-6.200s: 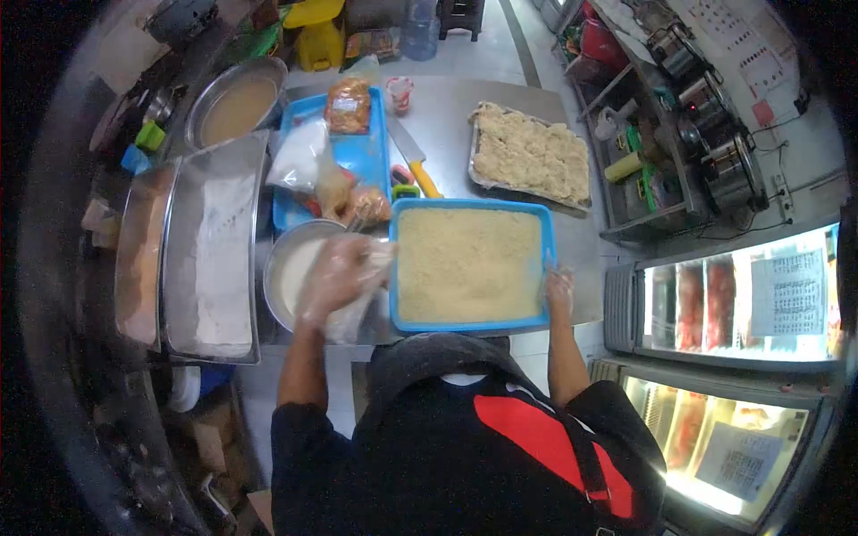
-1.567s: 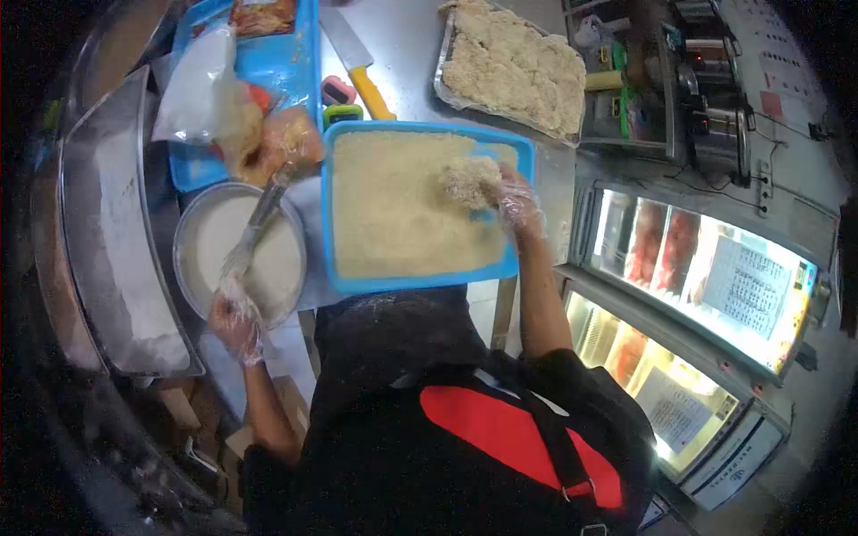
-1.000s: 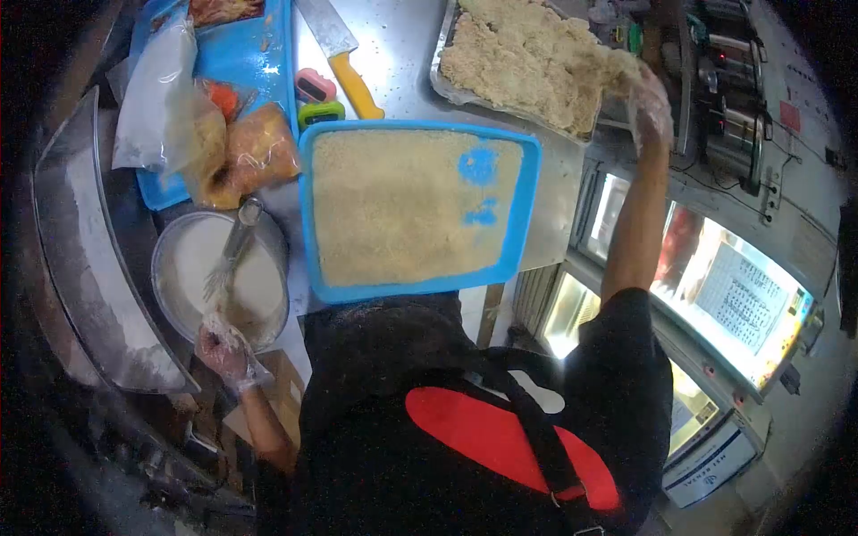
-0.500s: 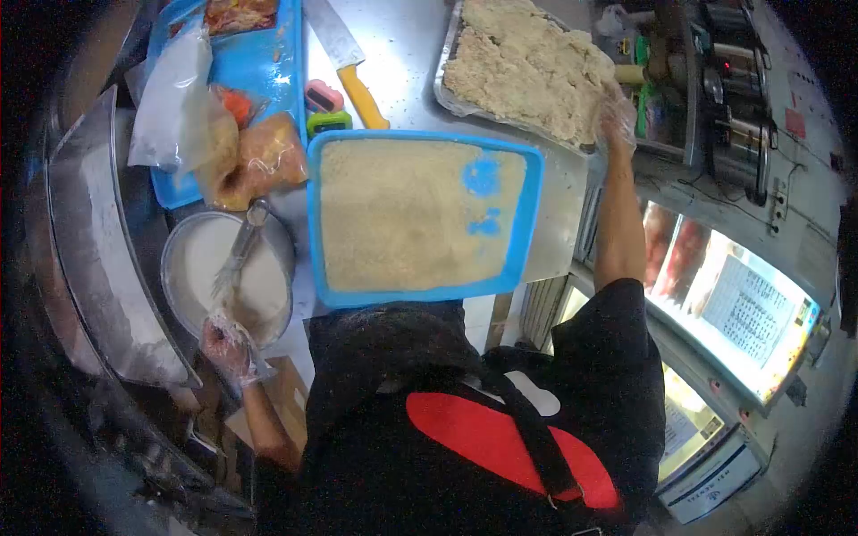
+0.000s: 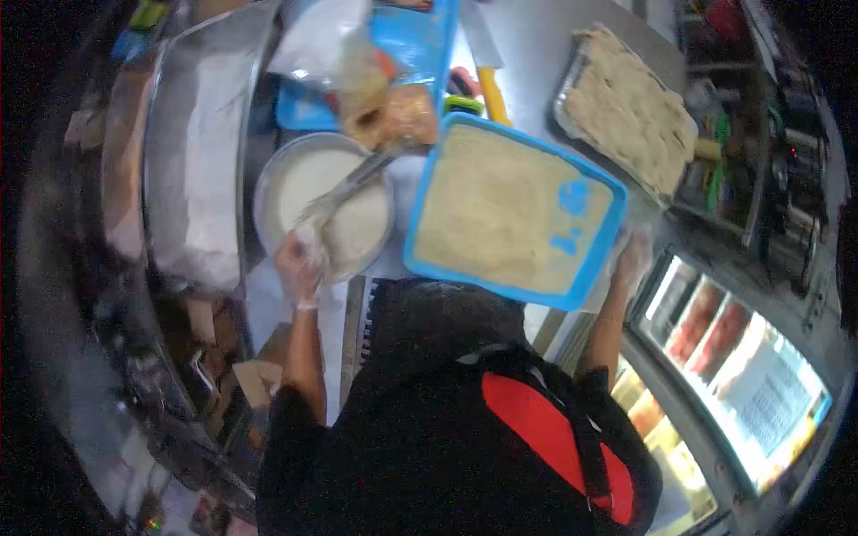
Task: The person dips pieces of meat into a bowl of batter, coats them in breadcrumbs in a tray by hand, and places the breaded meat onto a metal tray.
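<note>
My left hand, in a clear plastic glove, is at the near rim of a round metal bowl of white liquid. Its fingers curl closed; what they hold, if anything, is hidden. A metal whisk leans across the bowl with its wires close to these fingers. My right hand, also gloved, is beside the right edge of a blue tray spread with pale, crumb-like powder. Motion blur smears its fingers. Blue tray bottom shows through the powder in two patches.
A foil-like tray of lumpy, pale coated food stands at the upper right. Behind the blue tray lies a yellow-handled knife. Bagged food rests near another blue tray. A metal trough of white powder is at the left.
My right hand has left the lumpy food tray and come down beside the blue tray. My left hand stays at the bowl. The whole view has turned and shifted.
</note>
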The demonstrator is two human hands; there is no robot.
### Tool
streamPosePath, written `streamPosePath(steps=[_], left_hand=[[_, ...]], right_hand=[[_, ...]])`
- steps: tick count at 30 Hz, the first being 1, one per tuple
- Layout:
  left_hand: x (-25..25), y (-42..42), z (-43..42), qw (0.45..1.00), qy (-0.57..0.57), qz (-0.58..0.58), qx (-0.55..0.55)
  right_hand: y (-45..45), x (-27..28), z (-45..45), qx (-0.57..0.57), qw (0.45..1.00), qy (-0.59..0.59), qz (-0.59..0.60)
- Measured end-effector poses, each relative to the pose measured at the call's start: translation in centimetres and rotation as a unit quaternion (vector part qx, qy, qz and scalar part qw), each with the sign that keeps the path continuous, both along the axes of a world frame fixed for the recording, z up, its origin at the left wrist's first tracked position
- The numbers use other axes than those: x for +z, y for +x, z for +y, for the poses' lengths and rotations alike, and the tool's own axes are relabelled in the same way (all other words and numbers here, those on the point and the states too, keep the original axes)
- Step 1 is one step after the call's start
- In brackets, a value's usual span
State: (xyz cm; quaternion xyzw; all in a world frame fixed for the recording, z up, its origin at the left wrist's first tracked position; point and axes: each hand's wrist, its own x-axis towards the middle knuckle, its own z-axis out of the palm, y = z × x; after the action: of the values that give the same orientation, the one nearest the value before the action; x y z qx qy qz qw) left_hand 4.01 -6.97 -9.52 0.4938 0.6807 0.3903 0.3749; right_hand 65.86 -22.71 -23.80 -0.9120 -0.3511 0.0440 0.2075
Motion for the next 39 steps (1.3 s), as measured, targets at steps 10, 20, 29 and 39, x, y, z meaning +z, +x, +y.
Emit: streamPosePath(steps=[10, 20, 29, 39], left_hand=[[1.9, 0.1, 2.8, 0.915, -0.121, 0.27, -0.275], [3.3, -2.2, 5.0, 0.811, -0.276, 0.303, -0.418], [1.7, -0.5, 4.5, 0.722, -0.134, 0.481, -0.478], [5.9, -1.7, 3.7, 0.779, -0.144, 0.416, -0.446]], right_hand=[[-15.1, 4.3, -0.9, -0.034, 0.999, -0.008, 0.002], [-15.6, 6.3, 0.2, -0.023, 0.987, -0.127, -0.091], [-10.0, -3.7, -4.2, 0.071, 0.992, -0.104, -0.014], [-14.5, 3.8, -1.6, 0.047, 0.81, -0.371, -0.452]])
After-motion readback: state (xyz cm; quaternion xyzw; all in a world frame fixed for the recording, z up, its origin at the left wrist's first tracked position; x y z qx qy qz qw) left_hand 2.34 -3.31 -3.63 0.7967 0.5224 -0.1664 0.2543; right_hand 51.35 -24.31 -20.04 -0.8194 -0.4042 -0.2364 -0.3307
